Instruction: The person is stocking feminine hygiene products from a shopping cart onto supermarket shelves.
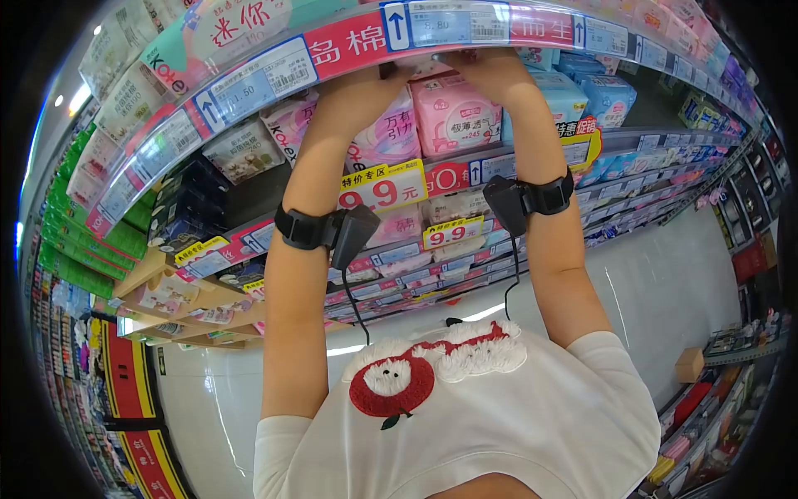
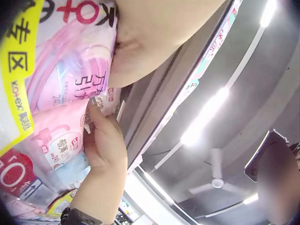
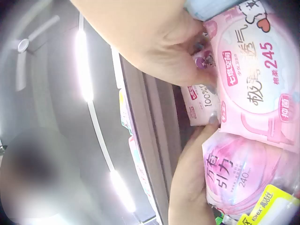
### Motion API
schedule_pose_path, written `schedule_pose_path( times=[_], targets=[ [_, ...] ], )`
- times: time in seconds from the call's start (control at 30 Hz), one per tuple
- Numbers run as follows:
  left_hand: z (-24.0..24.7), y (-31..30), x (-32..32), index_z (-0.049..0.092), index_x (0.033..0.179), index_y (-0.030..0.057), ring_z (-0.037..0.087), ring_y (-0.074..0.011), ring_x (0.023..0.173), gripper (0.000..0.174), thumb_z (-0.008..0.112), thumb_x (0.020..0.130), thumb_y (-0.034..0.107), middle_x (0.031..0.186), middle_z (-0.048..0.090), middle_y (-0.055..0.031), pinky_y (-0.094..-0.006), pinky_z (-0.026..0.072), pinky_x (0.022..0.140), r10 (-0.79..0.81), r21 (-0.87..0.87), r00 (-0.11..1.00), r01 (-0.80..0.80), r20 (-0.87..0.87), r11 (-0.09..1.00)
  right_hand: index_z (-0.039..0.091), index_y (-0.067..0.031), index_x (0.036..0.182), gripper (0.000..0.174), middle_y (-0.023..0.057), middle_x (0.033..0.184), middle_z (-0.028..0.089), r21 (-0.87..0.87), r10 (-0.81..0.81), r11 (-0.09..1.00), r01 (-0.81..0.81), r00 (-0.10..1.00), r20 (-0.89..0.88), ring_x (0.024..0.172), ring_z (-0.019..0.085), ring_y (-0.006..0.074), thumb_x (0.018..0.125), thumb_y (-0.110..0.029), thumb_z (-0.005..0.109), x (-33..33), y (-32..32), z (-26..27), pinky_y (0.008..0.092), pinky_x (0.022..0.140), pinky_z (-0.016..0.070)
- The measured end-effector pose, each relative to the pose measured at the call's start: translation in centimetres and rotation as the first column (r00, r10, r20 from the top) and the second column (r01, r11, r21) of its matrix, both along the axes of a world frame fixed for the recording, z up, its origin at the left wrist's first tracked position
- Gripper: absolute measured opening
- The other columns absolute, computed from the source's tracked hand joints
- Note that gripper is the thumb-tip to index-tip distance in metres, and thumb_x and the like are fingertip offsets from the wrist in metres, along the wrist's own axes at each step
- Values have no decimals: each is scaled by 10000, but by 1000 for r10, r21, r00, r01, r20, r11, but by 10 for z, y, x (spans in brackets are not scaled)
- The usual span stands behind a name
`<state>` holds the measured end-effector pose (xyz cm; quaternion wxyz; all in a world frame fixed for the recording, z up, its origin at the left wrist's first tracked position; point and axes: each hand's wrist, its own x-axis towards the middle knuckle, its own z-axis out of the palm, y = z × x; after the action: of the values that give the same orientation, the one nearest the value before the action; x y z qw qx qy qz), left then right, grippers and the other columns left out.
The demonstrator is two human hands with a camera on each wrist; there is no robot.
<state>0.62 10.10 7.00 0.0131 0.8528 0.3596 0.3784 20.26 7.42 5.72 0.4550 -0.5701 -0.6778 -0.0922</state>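
Note:
Both hands reach in under the upper shelf edge, over the front row of packs. My left hand (image 1: 363, 93) is by a pink-purple pack of sanitary pads (image 1: 386, 133). Beside it stands a pink pack of pads marked 245 (image 1: 457, 116), with my right hand (image 1: 497, 73) above its right side. In the right wrist view, fingertips of the left hand (image 3: 190, 161) and right hand (image 3: 180, 65) come close together at that pack's top back edge. They overlap another pink-white pack (image 3: 201, 105) standing behind. Most fingers are hidden; I cannot tell whether they grip it.
A label-covered upper shelf edge (image 1: 349, 46) curves just above the hands. Blue packs (image 1: 605, 100) stand to the right, a white pack (image 1: 243, 152) to the left. Yellow price signs (image 1: 382, 185) hang along the shelf front, with lower shelves of packs beneath.

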Motion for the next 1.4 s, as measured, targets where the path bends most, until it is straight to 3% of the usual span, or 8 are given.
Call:
schedule_pose_path(
  times=[0.17, 0.57, 0.77, 0.87, 0.97, 1.07, 1.27, 1.4],
  targets=[
    [3, -3, 4, 600, 1007, 82, 622, -267, 766, 330, 613, 792, 331, 804, 645, -100, -381, 475, 690, -11, -8, 999, 11, -48, 1000, 580, -54, 1039, 318, 156, 970, 614, 379, -173, 920, 101, 971, 163, 917, 574, 344, 810, -271, 621, -1, 21, -11, 392, 787, 457],
    [-7, 12, 9, 605, 905, 83, 619, -263, 760, 245, 613, 764, 284, 795, 630, -107, -389, 478, 670, -38, 231, 999, 42, -19, 972, 610, -43, 950, 246, 144, 858, 644, 343, -136, 933, 109, 989, 54, 742, 626, 301, 772, -211, 627, -5, 12, -15, 368, 674, 496],
    [-5, 13, 9, 606, 920, 89, 618, -257, 790, 272, 618, 751, 301, 835, 631, -96, -384, 482, 686, -73, 107, 997, 74, -16, 991, 607, -54, 1011, 302, 163, 996, 625, 80, -117, 991, 109, 987, 109, 893, 605, 308, 775, -239, 648, -3, -4, -4, 358, 755, 477],
    [-15, 16, 9, 605, 934, 92, 618, -253, 778, 295, 630, 737, 311, 817, 631, -90, -377, 481, 688, -114, 211, 992, 100, 59, 972, 599, -70, 1061, 339, 176, 1057, 605, 94, 90, 991, -98, 992, 85, 959, 581, 324, 779, -252, 651, 11, -37, 7, 361, 790, 459],
    [-9, 13, 8, 603, 948, 94, 616, -258, 784, 317, 638, 728, 319, 819, 631, -91, -379, 480, 695, -115, 123, 993, 111, 25, 986, 594, -82, 1088, 355, 185, 1039, 611, 174, 3, 984, -27, 991, 136, 933, 585, 345, 776, -243, 651, 32, -60, 13, 372, 787, 453],
    [-6, 6, 8, 603, 961, 96, 614, -270, 798, 328, 636, 729, 325, 833, 632, -93, -386, 480, 702, -60, 141, 998, 60, -7, 988, 638, -73, 958, 280, 201, 869, 634, 303, -328, 909, 286, 940, 97, 805, 602, 389, 747, -258, 635, 59, -63, 8, 402, 720, 485],
    [-11, 8, 9, 602, 988, 109, 614, -274, 825, 349, 638, 733, 344, 862, 635, -98, -392, 480, 716, -76, 274, 995, 56, 62, 960, 631, -48, 933, 314, 220, 836, 629, 244, -482, 857, 454, 874, 69, 777, 603, 403, 785, -321, 583, 74, -48, -3, 441, 701, 488],
    [-9, 6, 8, 601, 1005, 111, 616, -271, 826, 366, 635, 739, 359, 864, 636, -95, -391, 482, 721, -59, 186, 998, 54, 24, 981, 611, -99, 1014, 339, 210, 958, 616, 130, -537, 841, 526, 840, 80, 884, 569, 404, 796, -357, 582, 84, -31, -5, 431, 772, 457]
  ],
)
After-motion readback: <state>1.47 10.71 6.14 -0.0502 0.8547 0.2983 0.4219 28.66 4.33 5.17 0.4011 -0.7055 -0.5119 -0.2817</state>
